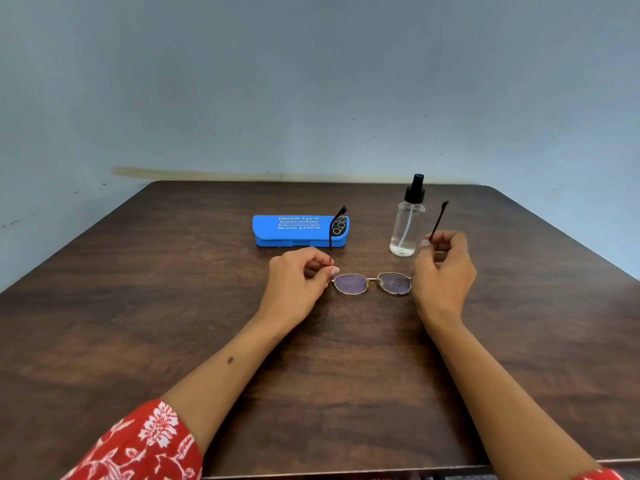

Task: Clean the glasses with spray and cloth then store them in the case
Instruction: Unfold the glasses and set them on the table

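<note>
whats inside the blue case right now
Cannot be seen: the case lies shut on the table. The glasses are outside it, each temple pinched by the left hand and right hand.

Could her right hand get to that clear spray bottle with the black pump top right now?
Probably yes. The clear plastic spray bottle stands upright just beside the right hand, with nothing between them. But that hand is pinching an arm of the gold-rimmed glasses, so it must let go first.
</note>
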The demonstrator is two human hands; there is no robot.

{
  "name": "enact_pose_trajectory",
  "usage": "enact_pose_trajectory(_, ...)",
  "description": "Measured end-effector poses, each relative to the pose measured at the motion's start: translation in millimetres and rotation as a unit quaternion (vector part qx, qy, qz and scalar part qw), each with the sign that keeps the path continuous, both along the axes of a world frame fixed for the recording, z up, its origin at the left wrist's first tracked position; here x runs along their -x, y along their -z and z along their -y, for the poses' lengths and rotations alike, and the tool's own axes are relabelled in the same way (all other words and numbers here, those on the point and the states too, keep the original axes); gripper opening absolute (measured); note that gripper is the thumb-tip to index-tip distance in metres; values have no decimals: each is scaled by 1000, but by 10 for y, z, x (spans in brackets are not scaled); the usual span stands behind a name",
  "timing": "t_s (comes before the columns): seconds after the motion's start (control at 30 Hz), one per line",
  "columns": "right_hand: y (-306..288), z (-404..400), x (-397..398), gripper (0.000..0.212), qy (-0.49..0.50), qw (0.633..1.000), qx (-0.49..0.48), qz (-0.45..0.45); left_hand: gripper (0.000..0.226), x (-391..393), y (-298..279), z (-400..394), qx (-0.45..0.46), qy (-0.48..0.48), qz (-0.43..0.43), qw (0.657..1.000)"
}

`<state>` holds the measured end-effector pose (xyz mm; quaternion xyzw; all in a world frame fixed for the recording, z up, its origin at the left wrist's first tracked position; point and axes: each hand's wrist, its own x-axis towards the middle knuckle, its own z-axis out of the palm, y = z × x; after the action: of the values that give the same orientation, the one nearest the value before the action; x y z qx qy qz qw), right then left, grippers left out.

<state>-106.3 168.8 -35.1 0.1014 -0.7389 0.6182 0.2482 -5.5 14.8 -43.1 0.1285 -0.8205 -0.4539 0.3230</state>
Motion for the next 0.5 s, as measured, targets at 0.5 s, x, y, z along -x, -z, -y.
enact_pose_trajectory(0.5,-149,-29,-75,43,87,980,54,-170,16,-153,-159,313,98,-92,-55,989)
